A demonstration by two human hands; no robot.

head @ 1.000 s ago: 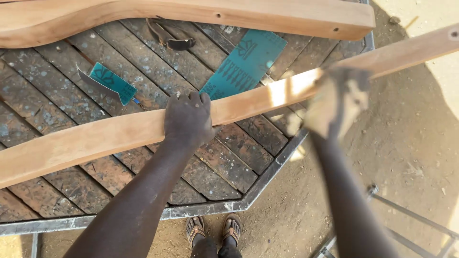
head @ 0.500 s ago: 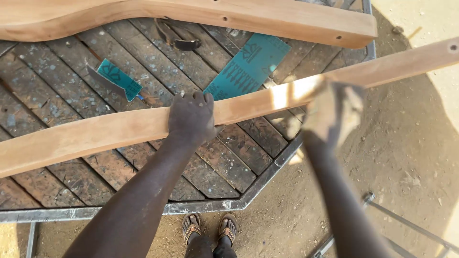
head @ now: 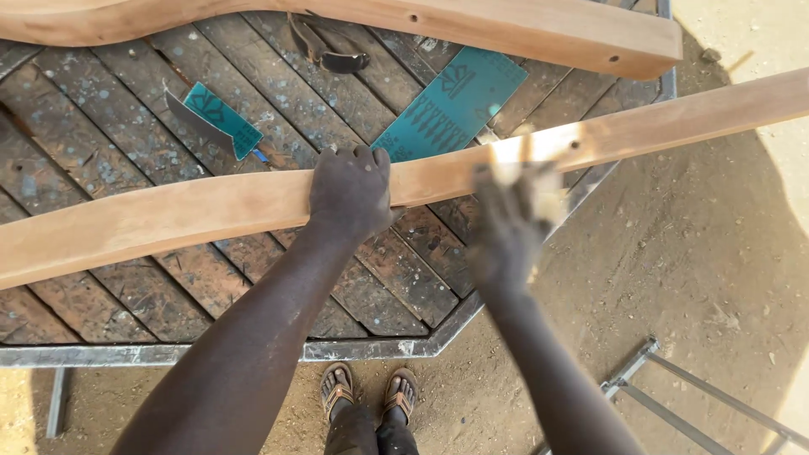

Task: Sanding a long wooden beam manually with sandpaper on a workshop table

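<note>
We count two shaped wooden pieces, two teal sandpaper sheets, one slatted worktable. The long wooden rail crosses mid-frame, long axis running from lower left up to the right edge, its right end overhanging the sandy ground. The second wooden piece lies along the top of the frame. Large sandpaper sheet at upper centre, small sandpaper sheet at upper left. Left hand clamps over the rail from above, arm extended. Right hand is blurred against the rail; we cannot tell its grip
</note>
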